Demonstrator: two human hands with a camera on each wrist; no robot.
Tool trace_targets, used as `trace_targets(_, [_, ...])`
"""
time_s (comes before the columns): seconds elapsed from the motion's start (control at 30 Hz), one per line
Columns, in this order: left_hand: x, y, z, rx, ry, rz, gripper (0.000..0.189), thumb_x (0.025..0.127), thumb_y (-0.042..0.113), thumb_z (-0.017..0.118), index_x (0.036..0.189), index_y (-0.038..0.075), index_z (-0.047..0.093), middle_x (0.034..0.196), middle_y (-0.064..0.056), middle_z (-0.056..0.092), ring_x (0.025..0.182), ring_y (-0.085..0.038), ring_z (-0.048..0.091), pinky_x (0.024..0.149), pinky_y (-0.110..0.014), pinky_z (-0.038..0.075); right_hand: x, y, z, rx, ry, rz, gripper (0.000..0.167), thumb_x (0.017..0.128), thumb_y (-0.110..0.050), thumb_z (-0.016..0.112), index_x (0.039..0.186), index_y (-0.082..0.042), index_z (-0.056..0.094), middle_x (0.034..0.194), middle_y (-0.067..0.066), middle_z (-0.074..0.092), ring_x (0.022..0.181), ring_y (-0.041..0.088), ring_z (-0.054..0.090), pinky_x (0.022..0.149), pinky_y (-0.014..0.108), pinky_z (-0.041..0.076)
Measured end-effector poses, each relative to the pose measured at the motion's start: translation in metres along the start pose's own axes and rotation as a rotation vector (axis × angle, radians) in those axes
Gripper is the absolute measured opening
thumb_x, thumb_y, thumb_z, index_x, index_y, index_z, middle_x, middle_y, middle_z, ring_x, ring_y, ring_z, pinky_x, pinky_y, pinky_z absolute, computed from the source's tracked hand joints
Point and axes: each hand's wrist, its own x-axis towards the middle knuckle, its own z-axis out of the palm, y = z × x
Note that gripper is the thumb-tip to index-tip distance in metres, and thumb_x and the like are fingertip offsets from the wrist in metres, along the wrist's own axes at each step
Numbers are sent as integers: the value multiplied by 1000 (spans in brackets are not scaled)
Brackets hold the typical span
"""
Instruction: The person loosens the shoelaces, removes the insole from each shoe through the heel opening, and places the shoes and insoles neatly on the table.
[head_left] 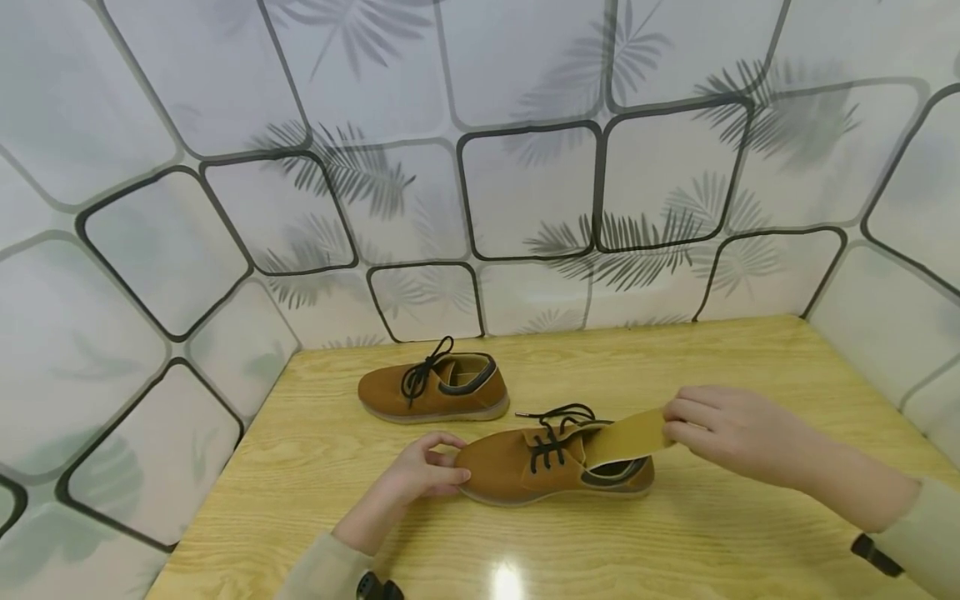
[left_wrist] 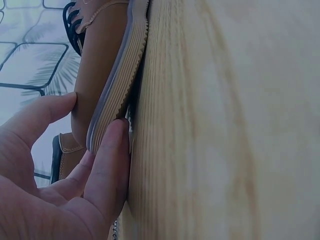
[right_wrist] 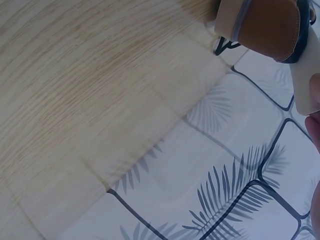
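The right hand point(head_left: 712, 427) is pinching the insole point(head_left: 628, 437) by one end in its fingers — its long axis is slanting down leftward from them into the nearer shoe point(head_left: 491, 467), whose toe the left hand point(head_left: 422, 472), farther off, is gripping.
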Motion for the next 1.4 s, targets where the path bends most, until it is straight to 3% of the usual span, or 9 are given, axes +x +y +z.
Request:
trace_targets(0.43, [1, 0, 0, 3, 6, -10, 51, 90, -2, 78, 136, -4, 58, 116, -22, 71, 87, -18, 75, 85, -38, 67, -4, 1, -7, -27, -35, 19, 47, 117, -7, 26, 99, -10, 69, 97, 0, 69, 86, 15, 62, 74, 30, 57])
trace_targets(1.4, [3, 0, 0, -16, 9, -29, 47, 90, -4, 78, 134, -3, 60, 111, -20, 71, 83, -18, 75, 80, -35, 66, -14, 6, -19, -40, 39, 24, 47, 118, -11, 27, 99, -13, 70, 95, -2, 68, 83, 15, 62, 71, 30, 54])
